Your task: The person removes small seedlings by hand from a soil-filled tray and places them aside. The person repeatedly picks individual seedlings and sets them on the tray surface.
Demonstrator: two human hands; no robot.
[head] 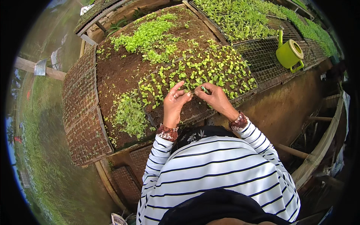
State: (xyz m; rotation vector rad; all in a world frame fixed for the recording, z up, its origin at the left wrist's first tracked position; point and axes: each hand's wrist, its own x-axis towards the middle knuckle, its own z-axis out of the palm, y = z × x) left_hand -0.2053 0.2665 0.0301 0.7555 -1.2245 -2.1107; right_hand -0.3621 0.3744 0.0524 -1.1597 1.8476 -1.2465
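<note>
My left hand (176, 101) is over the near part of a seedling tray (149, 116), with a small seedling (186, 91) pinched between thumb and finger. Close beside it, my right hand (211, 95) holds a small green-and-white tool (205, 90), whose kind I cannot tell. The fingertips of both hands nearly meet at the seedling's thin stem. Under and beyond the hands, young leafy seedlings (197, 70) fill much of the tray, while its near cells show dark soil (191, 109).
A bed of brown soil (112, 70) with seedling clumps (149, 33) lies beyond. Cell trays (81, 98) stand at left. A green watering can (288, 53) rests on trays at right. A wooden rail (317, 163) curves at lower right.
</note>
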